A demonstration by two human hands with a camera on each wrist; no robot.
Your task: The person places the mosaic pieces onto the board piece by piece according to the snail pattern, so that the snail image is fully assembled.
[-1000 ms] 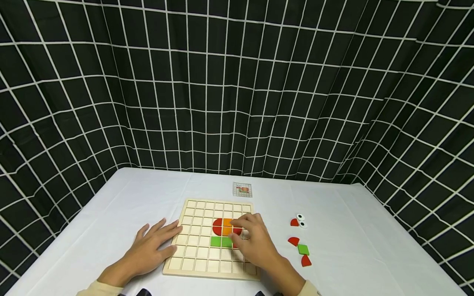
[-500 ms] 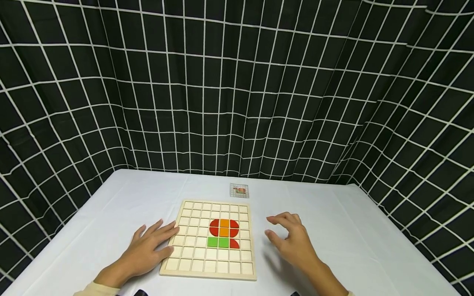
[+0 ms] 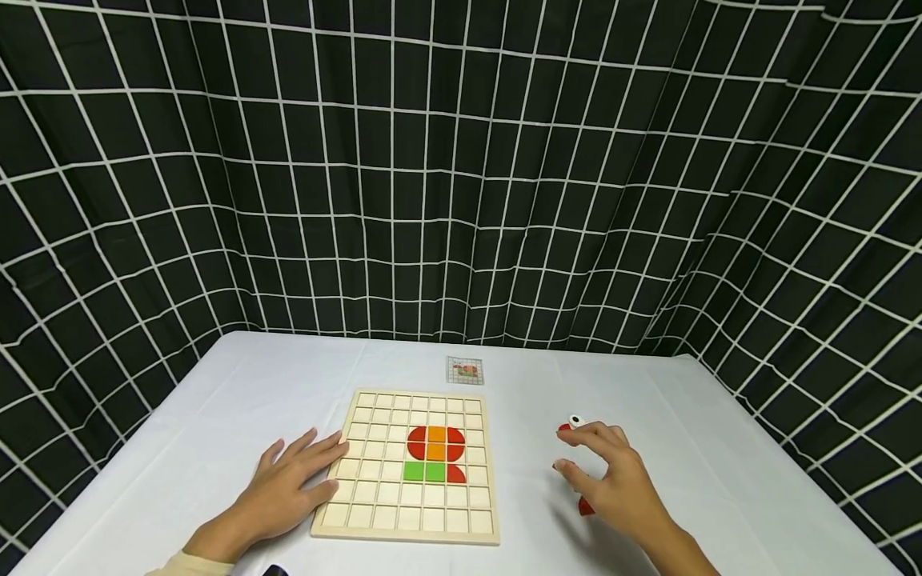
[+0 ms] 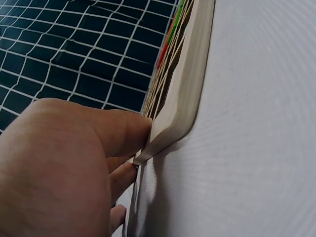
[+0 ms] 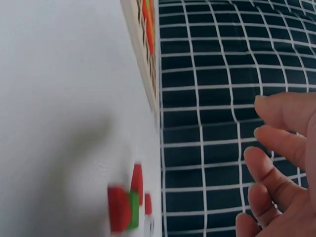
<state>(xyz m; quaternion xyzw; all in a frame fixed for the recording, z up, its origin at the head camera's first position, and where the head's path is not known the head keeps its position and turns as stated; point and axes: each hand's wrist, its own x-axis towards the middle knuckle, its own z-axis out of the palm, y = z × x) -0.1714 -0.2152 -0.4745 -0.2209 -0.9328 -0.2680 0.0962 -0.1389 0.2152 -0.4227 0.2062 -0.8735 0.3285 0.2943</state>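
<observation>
My right hand (image 3: pixel 615 480) has left the board (image 3: pixel 385 516), where it was a second ago, and now hangs above the loose pieces on the bench (image 3: pixel 720 448). Its thumb and fingers stand apart with nothing between them. Around it peek an eye disc (image 3: pixel 575 421) and a lower red wedge (image 3: pixel 586 506); the right wrist view also shows a loose green square (image 5: pixel 133 210) among red ones. My left hand (image 3: pixel 291 486) hasn't moved: its straight fingers rest on the board's left edge, well away from the right.

With the right hand gone, the whole pattern shows: orange squares (image 3: pixel 435 452) between red wedges, and green squares (image 3: pixel 424 471) below, next to one more red wedge (image 3: pixel 455 474). I judge that the work has shifted to the loose pieces, which aren't on the board yet. The picture card (image 3: pixel 465 370) lies just beyond it.
</observation>
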